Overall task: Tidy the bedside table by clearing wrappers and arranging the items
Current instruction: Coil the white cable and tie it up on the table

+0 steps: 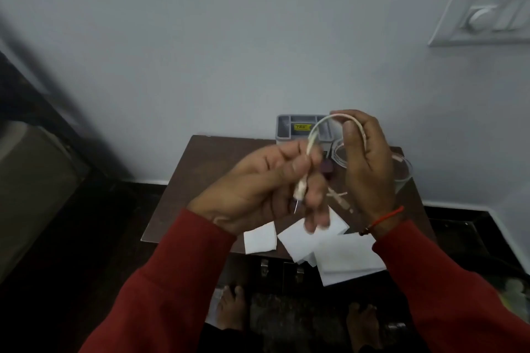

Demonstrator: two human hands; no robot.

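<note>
1. Nearest the camera, white paper sheets (341,249) lie on the front edge of the bedside table (200,163), overhanging it.
2. Above them, the left hand (258,189) pinches the plug end of a white cable (311,132).
3. Right hand (365,169), fingers curled, holds the cable's loop.
4. Behind, a grey organiser (286,126) stands at the table's rear, by the wall.
</note>
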